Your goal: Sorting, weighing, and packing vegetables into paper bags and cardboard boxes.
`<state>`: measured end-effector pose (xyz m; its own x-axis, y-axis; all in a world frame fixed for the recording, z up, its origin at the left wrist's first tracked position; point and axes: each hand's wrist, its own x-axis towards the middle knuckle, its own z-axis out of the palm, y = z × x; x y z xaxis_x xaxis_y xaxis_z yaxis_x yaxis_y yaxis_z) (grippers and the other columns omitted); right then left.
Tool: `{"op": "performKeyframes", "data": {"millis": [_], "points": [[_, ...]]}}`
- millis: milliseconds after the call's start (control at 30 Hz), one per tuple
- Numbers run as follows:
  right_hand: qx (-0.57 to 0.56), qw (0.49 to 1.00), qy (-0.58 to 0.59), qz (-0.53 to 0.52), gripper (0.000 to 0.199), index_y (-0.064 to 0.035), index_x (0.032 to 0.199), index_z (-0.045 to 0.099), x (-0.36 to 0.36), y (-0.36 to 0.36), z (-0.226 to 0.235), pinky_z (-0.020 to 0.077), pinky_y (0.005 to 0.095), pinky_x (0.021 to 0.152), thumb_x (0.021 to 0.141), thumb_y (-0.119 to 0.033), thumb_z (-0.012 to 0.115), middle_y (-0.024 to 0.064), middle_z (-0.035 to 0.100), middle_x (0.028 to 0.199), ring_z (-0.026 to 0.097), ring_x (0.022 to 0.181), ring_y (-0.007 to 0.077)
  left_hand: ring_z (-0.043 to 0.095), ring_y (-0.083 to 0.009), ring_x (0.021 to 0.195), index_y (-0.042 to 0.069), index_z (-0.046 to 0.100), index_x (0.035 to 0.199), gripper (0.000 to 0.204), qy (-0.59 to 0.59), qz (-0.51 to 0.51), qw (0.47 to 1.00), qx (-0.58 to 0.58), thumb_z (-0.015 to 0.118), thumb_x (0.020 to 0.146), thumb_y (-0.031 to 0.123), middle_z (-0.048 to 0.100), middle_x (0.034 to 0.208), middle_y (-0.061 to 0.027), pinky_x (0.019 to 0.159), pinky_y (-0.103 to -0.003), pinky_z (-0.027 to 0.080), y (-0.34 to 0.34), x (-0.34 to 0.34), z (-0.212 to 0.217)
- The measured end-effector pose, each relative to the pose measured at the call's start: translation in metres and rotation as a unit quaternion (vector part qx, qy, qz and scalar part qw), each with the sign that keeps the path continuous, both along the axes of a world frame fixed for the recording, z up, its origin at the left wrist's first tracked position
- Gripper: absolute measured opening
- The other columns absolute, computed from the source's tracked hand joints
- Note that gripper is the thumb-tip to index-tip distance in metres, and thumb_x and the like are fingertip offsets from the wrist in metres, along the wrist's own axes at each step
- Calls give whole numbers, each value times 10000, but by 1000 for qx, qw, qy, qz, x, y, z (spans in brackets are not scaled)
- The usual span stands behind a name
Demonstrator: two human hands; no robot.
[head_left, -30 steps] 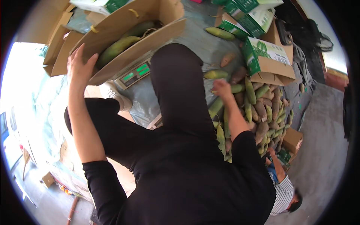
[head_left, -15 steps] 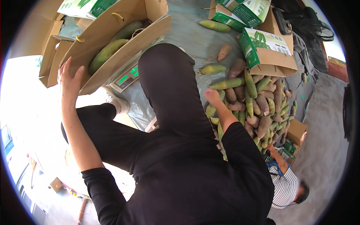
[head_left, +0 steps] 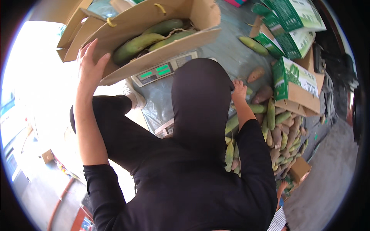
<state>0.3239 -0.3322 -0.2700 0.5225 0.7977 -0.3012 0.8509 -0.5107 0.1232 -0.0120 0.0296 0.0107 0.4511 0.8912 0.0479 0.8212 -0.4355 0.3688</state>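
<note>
The left hand (head_left: 90,69) is pressing flat against the near left wall of an open cardboard box (head_left: 154,42), fingers spread and not gripping anything, apparently to steady the box, which is tilting on a digital scale (head_left: 162,71) with green readouts. Three long green mangoes (head_left: 135,46) are lying inside the box, resting toward its lower side because of the tilt. The right hand (head_left: 239,89) is reaching down to the pile of mangoes (head_left: 277,131) on the right, fingers curled toward the fruit; whether it is closing on one I cannot tell, since the dark head covering is hiding part of it. Green-and-white printed cartons (head_left: 296,77) are standing at the far right beside the pile, some open, on a grey tarp (head_left: 231,54) covering the floor.
</note>
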Motion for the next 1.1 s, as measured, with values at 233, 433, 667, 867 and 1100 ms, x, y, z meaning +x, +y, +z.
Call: {"op": "performKeyframes", "data": {"millis": [233, 433, 667, 867, 1100], "points": [[-155, 981, -73, 86, 254, -177, 1071, 568, 9, -9, -6, 378, 477, 834, 822, -162, 524, -11, 569, 1026, 499, 1065, 182, 366, -290, 1268, 90, 488, 1286, 530, 34, -4, 999, 7, 644, 793, 207, 424, 1334, -140, 1012, -371, 344, 1, 3, -4], [-193, 975, -67, 89, 223, -184, 1043, 577, 5, -31, -17, 372, 494, 875, 826, -171, 526, -4, 565, 1033, 506, 1060, 191, 316, -327, 1296, 81, 487, 1281, 532, 50, -25, 998, 42, 647, 785, 188, 437, 1334, -133, 1042, -403, 306, 3, 8, -5], [-10, 989, 45, -138, 421, -174, 1087, 551, -2, -15, 18, 377, 483, 895, 693, -155, 700, 24, 565, 1082, 510, 1082, 203, 293, -358, 1306, 95, 487, 1280, 542, 21, -10, 999, 40, 656, 773, 178, 439, 1336, -127, 1069, -432, 266, 0, 5, -5], [315, 861, 284, -280, 461, -86, 1146, 495, 28, -21, 28, 433, 360, 847, 726, -26, 675, 44, 579, 1053, 561, 972, 191, 278, -390, 1307, 93, 497, 1269, 534, 15, 1, 999, 28, 663, 769, 181, 452, 1325, -128, 1065, -447, 269, -4, 8, 0], [525, 693, 454, -193, 481, 27, 1209, 415, 9, 79, 212, 403, 321, 935, 792, -23, 649, 101, 530, 1144, 516, 1065, 196, 288, -381, 1304, 86, 503, 1263, 537, 1, -4, 999, 35, 671, 765, 197, 460, 1315, -142, 1064, -440, 272, -3, -3, 4]]}}
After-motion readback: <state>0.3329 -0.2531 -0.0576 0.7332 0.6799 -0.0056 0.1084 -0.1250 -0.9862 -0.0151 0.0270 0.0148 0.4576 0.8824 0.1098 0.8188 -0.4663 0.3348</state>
